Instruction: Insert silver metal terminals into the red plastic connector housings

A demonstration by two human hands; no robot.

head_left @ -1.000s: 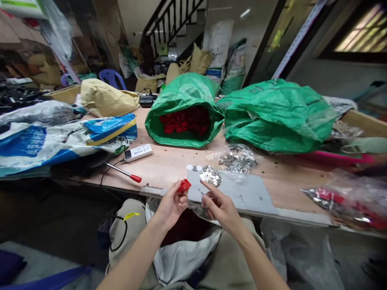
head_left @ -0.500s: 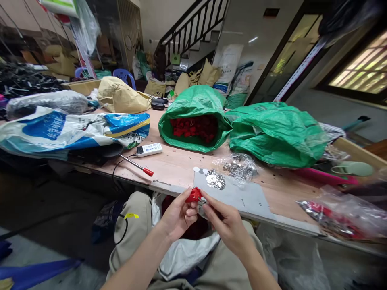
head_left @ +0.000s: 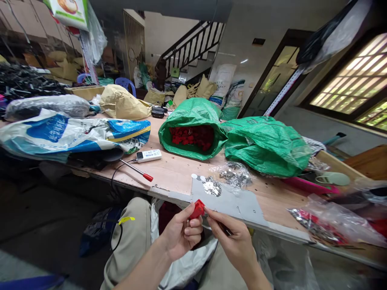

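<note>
My left hand [head_left: 184, 230] pinches a small red piece [head_left: 198, 208] between thumb and fingers, just off the table's front edge; its exact kind does not show. Close beside it on the right is my right hand [head_left: 232, 237], its thumb and forefinger closed near the piece. Something thin and dark shows among the right fingers, too small to name. Beyond the hands a grey sheet [head_left: 238, 205] lies on the table, bearing a pile of tiny shiny silver pieces [head_left: 212, 186]. An open white sack [head_left: 193, 257] with dark red contents sits between the knees.
An open green sack [head_left: 193, 110] of red pieces lies on the table [head_left: 172, 173], beside another green sack [head_left: 269, 145]. Nearby are a clear bag [head_left: 234, 176] of silver bits, a white device [head_left: 148, 156], a red-tipped rod [head_left: 147, 177] and a plastic bag [head_left: 338, 221].
The right fingers have drawn slightly away from the red piece, which stays in my left hand, now tilted more upright. The view has shifted, so both hands appear lower.
</note>
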